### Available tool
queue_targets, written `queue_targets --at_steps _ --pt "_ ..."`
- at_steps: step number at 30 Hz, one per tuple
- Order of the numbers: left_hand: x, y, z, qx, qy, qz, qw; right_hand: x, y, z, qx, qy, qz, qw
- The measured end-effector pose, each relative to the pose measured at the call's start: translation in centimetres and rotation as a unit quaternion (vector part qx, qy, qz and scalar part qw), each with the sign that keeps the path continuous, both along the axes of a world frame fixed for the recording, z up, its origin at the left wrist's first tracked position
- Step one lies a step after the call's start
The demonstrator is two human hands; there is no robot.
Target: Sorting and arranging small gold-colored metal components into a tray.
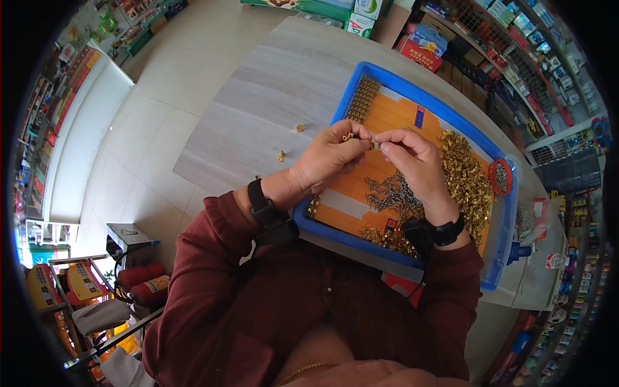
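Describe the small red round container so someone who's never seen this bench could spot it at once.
Start at the blue tray on the pale table, lined with orange card. Follow its right-hand rim past the heap of small brass parts. The red round container sits right at that rim, holding tiny grey pieces; it is the only red, round thing in the tray.

Pale wooden table [271, 97] — on it a blue tray [351, 90] and stray brass bits [282, 155]
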State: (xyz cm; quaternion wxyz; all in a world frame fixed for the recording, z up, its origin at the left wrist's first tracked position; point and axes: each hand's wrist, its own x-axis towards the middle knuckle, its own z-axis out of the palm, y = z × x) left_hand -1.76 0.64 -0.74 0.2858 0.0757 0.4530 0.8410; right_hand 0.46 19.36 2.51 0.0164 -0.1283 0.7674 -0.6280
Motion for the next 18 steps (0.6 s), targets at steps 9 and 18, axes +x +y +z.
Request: queue_targets --at_steps 9,18 --pt "0.0 -0.1 0.3 -0.006 -0.012 -0.015 1.0 0.3 -0.5 0.3 0.07 0.054 -0.003 0.996" --pt "-0.1 0.1 0.0 0.006 -0.018 -0.003 1.0 -0.7 -0.7 1.5 0.164 0.11 -0.001 0.98"
